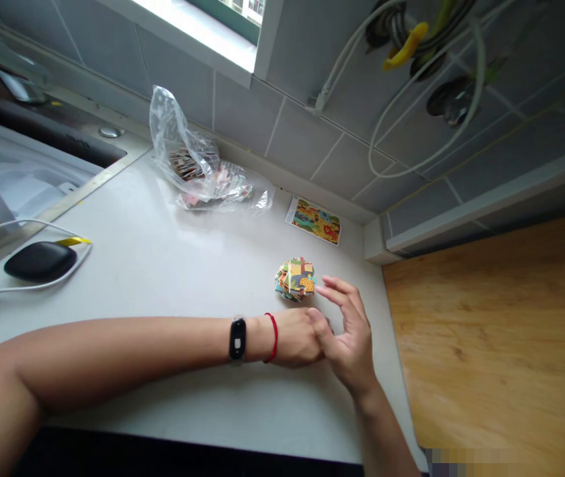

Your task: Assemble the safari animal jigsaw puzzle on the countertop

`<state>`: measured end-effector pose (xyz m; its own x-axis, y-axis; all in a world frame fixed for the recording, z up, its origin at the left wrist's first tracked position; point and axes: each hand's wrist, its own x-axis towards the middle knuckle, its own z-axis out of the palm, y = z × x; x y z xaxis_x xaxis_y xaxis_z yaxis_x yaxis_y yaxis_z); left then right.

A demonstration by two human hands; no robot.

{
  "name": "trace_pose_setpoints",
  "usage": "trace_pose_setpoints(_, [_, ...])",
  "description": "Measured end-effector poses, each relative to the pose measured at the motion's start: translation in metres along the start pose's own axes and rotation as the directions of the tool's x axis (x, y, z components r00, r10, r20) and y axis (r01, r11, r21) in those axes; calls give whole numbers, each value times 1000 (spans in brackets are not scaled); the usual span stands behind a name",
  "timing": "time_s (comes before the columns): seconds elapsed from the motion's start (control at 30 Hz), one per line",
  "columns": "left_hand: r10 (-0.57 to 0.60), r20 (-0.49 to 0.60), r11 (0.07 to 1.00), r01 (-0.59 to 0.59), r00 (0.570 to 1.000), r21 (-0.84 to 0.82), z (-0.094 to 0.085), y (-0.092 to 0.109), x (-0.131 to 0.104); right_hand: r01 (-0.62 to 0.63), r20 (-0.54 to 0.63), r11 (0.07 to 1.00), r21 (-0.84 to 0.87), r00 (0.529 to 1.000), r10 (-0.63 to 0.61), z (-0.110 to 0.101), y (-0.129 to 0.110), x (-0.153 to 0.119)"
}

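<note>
A small stack of colourful jigsaw puzzle pieces (296, 278), held by a pale band, sits on the white countertop (203, 265). Just in front of it is my left hand (296, 336), back upward and fingers curled under; whatever they hold, if anything, is hidden. On that wrist are a black fitness band (237, 339) and a red string bracelet (272, 338). My right hand (349, 331) reaches in from the right, fingers stretched and apart, its thumb overlapping my left knuckles. Its fingertips are close beside the stack; contact cannot be made out.
Behind the stack lies a printed animal picture card (314, 220). A clear plastic bag (212, 172) with more banded pieces rests by the tiled wall. At left are a black mouse-shaped object (41, 261), a white cable (38, 287) and a sink (108, 158). A wooden surface (501, 344) adjoins the right edge.
</note>
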<state>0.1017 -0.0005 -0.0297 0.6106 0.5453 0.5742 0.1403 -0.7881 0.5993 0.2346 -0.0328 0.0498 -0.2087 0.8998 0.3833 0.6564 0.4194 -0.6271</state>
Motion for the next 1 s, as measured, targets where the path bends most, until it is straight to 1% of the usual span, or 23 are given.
trace_pose_setpoints(0.03, [114,65,993,-114,991,-6,-12,2,-1,5,24,1000,-24,1000,-4,-4,5,7])
trace_pose_setpoints(0.07, [262,171,961,-272,950,39,-25,4,-5,10,46,999,-39,999,-8,-7,10,13])
trace_pose_setpoints(0.1, [342,211,929,-363,916,73,-39,7,-9,13,75,999,-41,997,-10,-10,16,19])
trace_pose_setpoints(0.13, [370,190,916,-391,909,87,-53,9,-13,21,110,999,-34,994,-17,-11,21,25])
trace_pose_setpoints(0.17, [356,126,923,-369,926,105,-67,10,-17,27,153,999,-21,988,-24,-11,27,30])
trace_pose_setpoints(0.2, [331,39,935,-334,943,116,-80,10,-21,34,196,999,-3,980,-33,-11,32,33])
trace_pose_setpoints(0.23, [276,-63,955,-266,959,131,-91,8,-24,37,232,999,17,972,-40,-9,37,36])
trace_pose_setpoints(0.27, [208,-158,972,-186,965,143,-100,4,-26,34,260,999,40,965,-43,-6,42,38])
trace_pose_setpoints(0.3, [142,-226,983,-109,964,149,-106,-1,-28,28,273,997,66,961,-46,-2,46,38])
trace_pose_setpoints(0.33, [78,-263,989,-40,962,146,-109,-7,-30,21,271,995,97,962,-47,2,49,37])
trace_pose_setpoints(0.37, [26,-271,991,11,962,134,-111,-14,-31,17,253,991,132,966,-50,7,51,36])
trace_pose_setpoints(0.4, [-17,-251,992,47,968,113,-110,-21,-33,20,222,986,168,973,-58,12,53,34])
trace_pose_setpoints(0.5, [-122,-106,992,126,987,27,-105,-36,-38,63,108,964,260,990,-94,23,56,28])
trace_pose_setpoints(0.57, [-166,8,986,166,986,-3,-102,-41,-40,95,58,956,276,992,-115,26,56,25])
trace_pose_setpoints(0.63, [-179,85,984,180,980,-12,-101,-41,-39,117,35,956,268,991,-131,27,57,24])
trace_pose_setpoints(0.7, [-176,89,983,179,980,-26,-102,-40,-38,126,24,957,260,990,-136,27,59,22])
trace_pose_setpoints(0.83, [-210,-32,974,206,977,-96,-104,-40,-35,113,5,955,274,993,-119,28,64,20])
trace_pose_setpoints(0.9, [-251,-63,963,243,966,-121,-103,-42,-36,118,4,950,290,992,-124,28,65,19])
trace_pose_setpoints(1.0, [-293,-24,949,288,956,-129,-102,-44,-40,123,-6,943,308,992,-128,28,64,19])
